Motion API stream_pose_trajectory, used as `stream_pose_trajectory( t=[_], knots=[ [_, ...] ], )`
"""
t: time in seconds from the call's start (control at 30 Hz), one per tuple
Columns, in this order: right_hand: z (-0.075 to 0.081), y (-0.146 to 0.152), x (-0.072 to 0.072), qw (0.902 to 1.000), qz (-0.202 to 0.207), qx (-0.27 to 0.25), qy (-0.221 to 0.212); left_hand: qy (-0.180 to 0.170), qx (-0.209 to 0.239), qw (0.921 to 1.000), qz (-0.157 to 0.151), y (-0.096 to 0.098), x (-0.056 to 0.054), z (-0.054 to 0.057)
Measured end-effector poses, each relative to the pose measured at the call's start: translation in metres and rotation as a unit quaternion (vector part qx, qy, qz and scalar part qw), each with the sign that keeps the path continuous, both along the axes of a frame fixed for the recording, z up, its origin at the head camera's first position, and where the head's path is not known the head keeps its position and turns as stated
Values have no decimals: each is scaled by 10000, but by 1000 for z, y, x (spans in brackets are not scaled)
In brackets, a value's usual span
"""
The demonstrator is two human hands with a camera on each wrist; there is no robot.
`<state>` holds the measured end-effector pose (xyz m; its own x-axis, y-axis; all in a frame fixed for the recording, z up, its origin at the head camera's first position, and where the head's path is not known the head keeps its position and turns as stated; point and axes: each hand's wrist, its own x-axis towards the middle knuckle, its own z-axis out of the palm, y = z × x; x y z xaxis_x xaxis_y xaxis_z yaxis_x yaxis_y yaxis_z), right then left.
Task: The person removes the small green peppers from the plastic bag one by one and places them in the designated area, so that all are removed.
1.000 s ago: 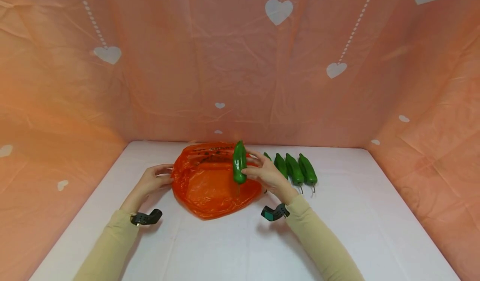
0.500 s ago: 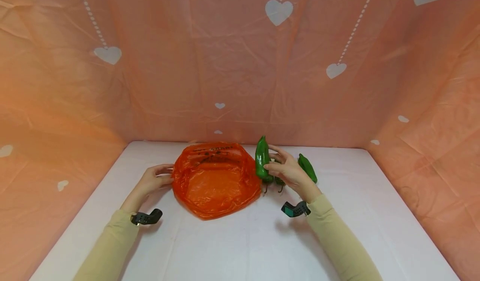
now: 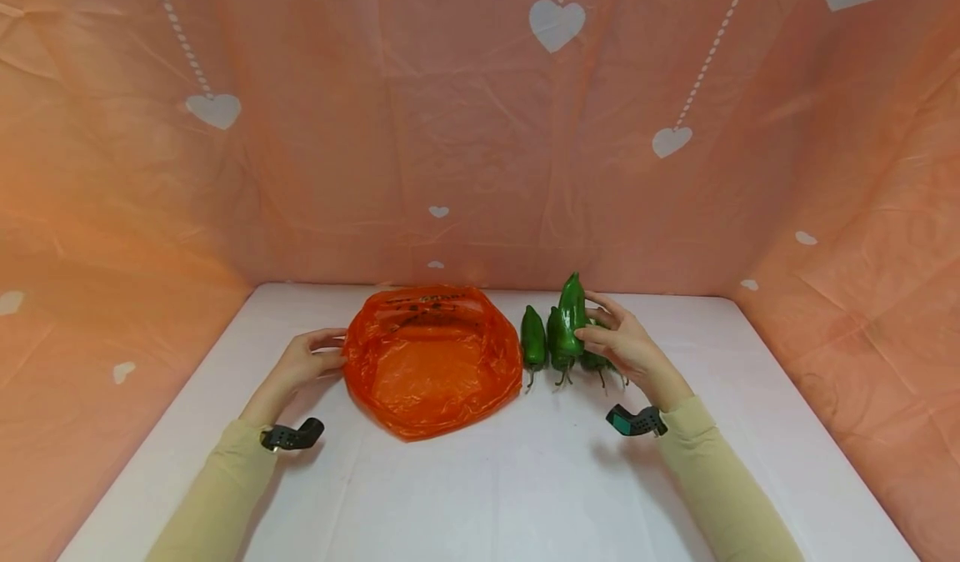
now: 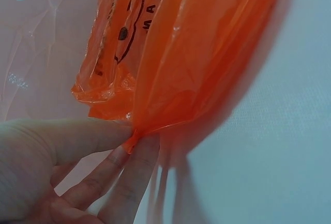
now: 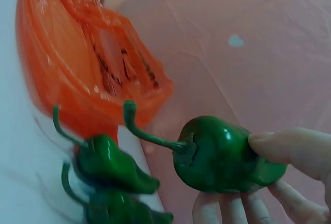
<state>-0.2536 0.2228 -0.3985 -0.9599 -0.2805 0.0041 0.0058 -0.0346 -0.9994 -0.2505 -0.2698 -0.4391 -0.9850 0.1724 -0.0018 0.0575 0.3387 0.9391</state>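
Note:
An orange plastic bag point(image 3: 427, 378) with dark print stands with its mouth open at the table's back middle. My left hand point(image 3: 305, 359) pinches its left edge between thumb and fingers, plain in the left wrist view, where the bag point(image 4: 181, 74) gathers at the fingertips. A green pepper point(image 3: 572, 316) is in my right hand point(image 3: 626, 341), held stem toward me above other peppers. In the right wrist view thumb and fingers grip this pepper point(image 5: 217, 154) from both sides. One pepper point(image 3: 533, 337) lies beside the bag's right side; others behind my right hand are partly hidden.
A white cloth covers the table point(image 3: 450, 495). An orange sheet with pale hearts point(image 3: 480, 170) rises along the back and both sides. Each wrist wears a black strap with a camera point(image 3: 637, 420).
My right hand has carried the pepper rightward, from in front of the bag to over the row of peppers. My left hand has stayed at the bag's edge.

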Motion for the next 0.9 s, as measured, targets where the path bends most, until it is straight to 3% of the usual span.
stream_pose_trajectory(
  t=[0.63, 0.9],
  knots=[
    [-4, 67, 7, 9972, -558, 490, 45, -76, -202, 9998, 50, -1, -2, 1],
    [-3, 89, 6, 9959, -507, 755, -4, -89, -214, 9997, -15, 0, -4, 2]
  ],
)
